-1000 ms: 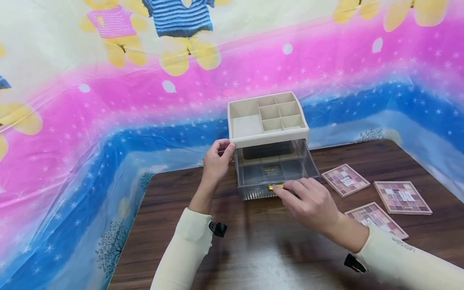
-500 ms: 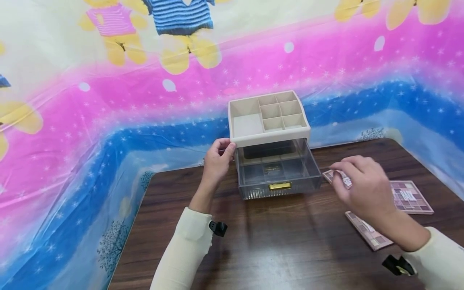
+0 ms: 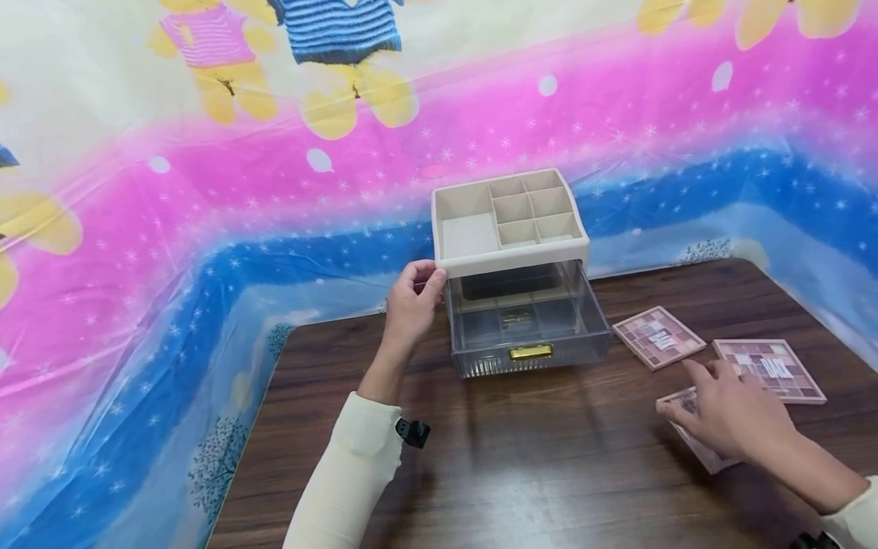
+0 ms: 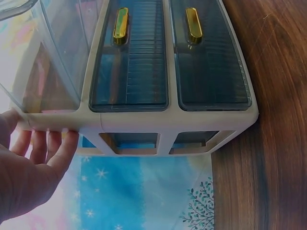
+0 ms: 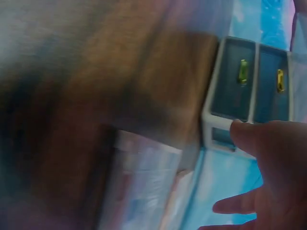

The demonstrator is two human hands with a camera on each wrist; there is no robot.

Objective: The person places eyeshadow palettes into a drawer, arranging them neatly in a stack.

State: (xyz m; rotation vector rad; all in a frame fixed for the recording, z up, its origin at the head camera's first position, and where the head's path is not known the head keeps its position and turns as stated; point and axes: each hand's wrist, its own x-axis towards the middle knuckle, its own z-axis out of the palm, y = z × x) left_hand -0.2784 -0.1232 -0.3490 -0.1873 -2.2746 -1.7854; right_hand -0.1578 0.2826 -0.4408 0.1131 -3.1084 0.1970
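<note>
The left hand (image 3: 411, 301) pinches the organizer (image 3: 514, 259) at its left edge, probably to steady it with the top drawer (image 3: 490, 364) pulled out; right of the organizer, the right hand (image 3: 744, 412), fingers loosely spread, seemingly gripping nothing, is over the nearest of three palettes (image 3: 709, 454); contact is unclear.

Head view: from above, fwd/down over wood-grain table (image 3: 528, 465), widest, L wrist view: close, rolled sideways, facing drawer organizer (image 3: 514, 259), R wrist view: rolled, blurred, eyeshadow palettes (image 3: 658, 338) near, organizer farther, organizer in all 3 views, palettes in head + R wrist.
</note>
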